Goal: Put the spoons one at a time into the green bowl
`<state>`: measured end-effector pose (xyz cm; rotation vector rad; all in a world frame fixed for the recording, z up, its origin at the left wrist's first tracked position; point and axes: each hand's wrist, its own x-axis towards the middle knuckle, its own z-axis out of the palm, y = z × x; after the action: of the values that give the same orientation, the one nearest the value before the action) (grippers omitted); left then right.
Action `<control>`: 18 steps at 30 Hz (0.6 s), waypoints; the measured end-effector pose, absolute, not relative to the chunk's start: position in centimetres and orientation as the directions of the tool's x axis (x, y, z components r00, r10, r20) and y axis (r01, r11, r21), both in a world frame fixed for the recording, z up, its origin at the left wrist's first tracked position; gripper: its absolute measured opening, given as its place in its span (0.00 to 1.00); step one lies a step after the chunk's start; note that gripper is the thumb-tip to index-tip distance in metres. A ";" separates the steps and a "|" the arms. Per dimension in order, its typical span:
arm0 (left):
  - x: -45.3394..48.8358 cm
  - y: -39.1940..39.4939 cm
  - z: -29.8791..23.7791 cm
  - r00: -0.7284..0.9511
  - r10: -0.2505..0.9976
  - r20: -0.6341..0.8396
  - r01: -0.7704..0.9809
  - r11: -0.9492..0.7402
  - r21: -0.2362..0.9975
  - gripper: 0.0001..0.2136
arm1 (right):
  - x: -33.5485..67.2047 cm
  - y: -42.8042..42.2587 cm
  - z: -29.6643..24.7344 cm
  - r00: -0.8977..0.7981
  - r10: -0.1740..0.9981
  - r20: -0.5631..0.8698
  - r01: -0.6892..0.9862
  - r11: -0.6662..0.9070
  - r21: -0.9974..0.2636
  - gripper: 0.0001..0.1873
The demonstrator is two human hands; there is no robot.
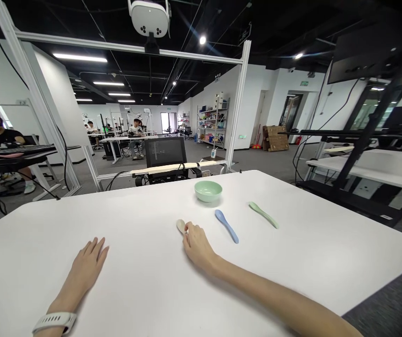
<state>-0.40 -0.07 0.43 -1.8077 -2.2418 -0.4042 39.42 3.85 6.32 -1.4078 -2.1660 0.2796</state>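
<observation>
1. The bare left hand (89, 264), wearing a pale grey rubbery wrist band (56, 320), lies palm down on the smooth white table (141, 290), fingers loosely out, holding nothing
2. The bare right hand (198, 244) curls its fingers at the neck of a cream oval-headed spoon (180, 225) lying on the table; its handle is hidden, so I can't tell if they grip it
3. A gentle thumb-and-finger pinch should work best (thin spoons may slip on slick tops)
4. A long, curvy blue spoon (226, 226), maybe plastic, lies near that hand
5. A pale green spoon (263, 215), shaped alike, lies further right
6. A round, shiny mint-green bowl (208, 192) sits farther back
</observation>
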 end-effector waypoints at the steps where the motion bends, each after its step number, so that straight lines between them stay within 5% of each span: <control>1: -0.4 -0.1 0.5 -0.208 0.914 0.348 0.978 0.198 0.065 0.33 | 39.2 3.9 6.3 -0.316 0.890 0.329 0.778 0.442 -0.447 0.11; 11: 0.0 -0.7 1.7 -0.191 0.934 0.302 0.981 0.177 0.073 0.33 | 39.1 3.6 7.0 -0.296 0.899 0.324 0.820 0.413 -0.397 0.12; 18: 3.9 0.0 4.9 -0.108 0.830 0.548 0.980 -0.004 0.199 0.30 | 46.4 7.8 8.5 0.063 0.951 0.302 0.988 -0.018 -0.151 0.18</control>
<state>3.91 -0.01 4.87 -1.8904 -2.0027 -0.7908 46.45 7.76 8.49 -2.0297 -1.9467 -0.1642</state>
